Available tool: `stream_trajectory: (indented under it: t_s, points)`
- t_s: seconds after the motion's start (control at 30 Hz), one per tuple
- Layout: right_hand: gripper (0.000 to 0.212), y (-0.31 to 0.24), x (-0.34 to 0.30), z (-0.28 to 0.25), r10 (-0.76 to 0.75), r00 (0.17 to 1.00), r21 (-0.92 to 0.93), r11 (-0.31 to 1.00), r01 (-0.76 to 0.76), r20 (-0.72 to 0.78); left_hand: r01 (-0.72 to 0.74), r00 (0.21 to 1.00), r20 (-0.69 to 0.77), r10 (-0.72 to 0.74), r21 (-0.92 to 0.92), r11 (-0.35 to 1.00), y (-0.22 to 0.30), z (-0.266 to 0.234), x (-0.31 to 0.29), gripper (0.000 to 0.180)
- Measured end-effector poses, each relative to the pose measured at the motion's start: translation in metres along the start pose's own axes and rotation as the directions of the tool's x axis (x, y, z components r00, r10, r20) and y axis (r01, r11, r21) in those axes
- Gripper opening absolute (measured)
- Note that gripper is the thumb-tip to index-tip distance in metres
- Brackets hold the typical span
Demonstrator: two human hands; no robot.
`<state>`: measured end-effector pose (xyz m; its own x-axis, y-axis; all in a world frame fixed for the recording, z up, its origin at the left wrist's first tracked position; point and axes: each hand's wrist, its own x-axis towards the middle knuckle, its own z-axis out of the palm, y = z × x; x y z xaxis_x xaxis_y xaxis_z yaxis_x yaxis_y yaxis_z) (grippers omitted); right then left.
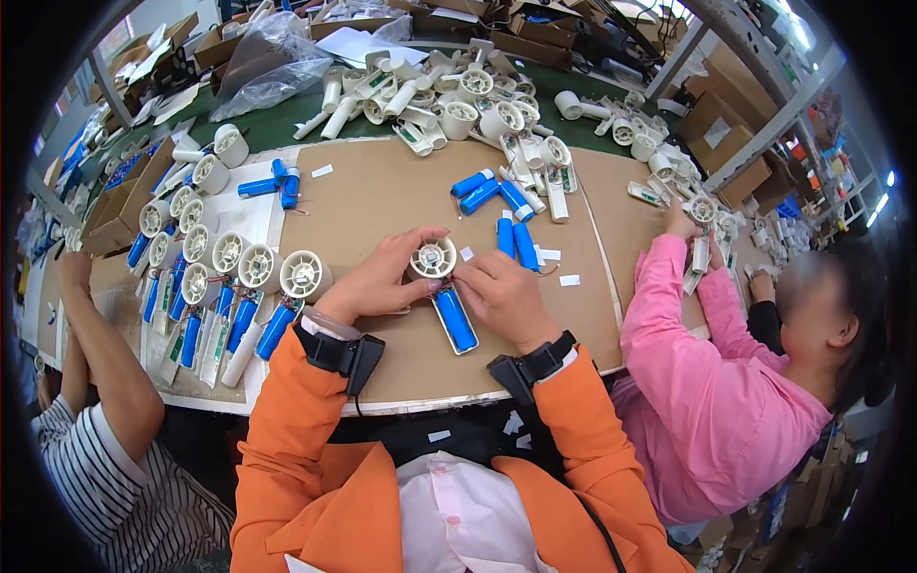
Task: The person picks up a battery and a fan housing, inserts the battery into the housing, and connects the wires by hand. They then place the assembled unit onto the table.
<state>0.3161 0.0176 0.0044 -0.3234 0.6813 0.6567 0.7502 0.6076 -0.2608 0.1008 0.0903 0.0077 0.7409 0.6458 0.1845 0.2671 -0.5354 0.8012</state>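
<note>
Between my hands is a white handheld-fan housing (432,258) with a round, spoked head and a slim handle pointing toward me. A blue cylindrical battery (456,321) lies in the open handle. My left hand (384,274) is closed around the head's left side, thumb at the neck. At the right of the neck, the fingers of my right hand (503,298) are pinched together; their tips hide whatever they grip. Beyond my right hand lie loose blue batteries (526,245), with small white labels (569,280) beside them.
Several fan housings with batteries (256,267) stand in rows at left. A heap of white housings (458,105) covers the far side. A cardboard box (124,215) sits at far left. Co-workers sit either side: a striped sleeve (76,458) left, a pink sleeve (669,315) right.
</note>
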Motion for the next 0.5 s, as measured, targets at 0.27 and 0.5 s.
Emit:
stream_trajectory:
  t_s: [0.27, 0.5]
  points:
    - [0.016, 0.0012, -0.0055, 0.0044, 0.087, 0.996, 0.04, 0.995, -0.088, 0.02, -0.014, 1.0, -0.027, 0.014, -0.007, 1.0, 0.0049, 0.0014, -0.0006, 0.06]
    - [0.016, 0.0002, -0.007, 0.0046, 0.12, 0.992, 0.126, 0.984, -0.125, 0.042, -0.004, 0.996, -0.088, 0.003, -0.015, 1.0, 0.0012, 0.0032, 0.0021, 0.055]
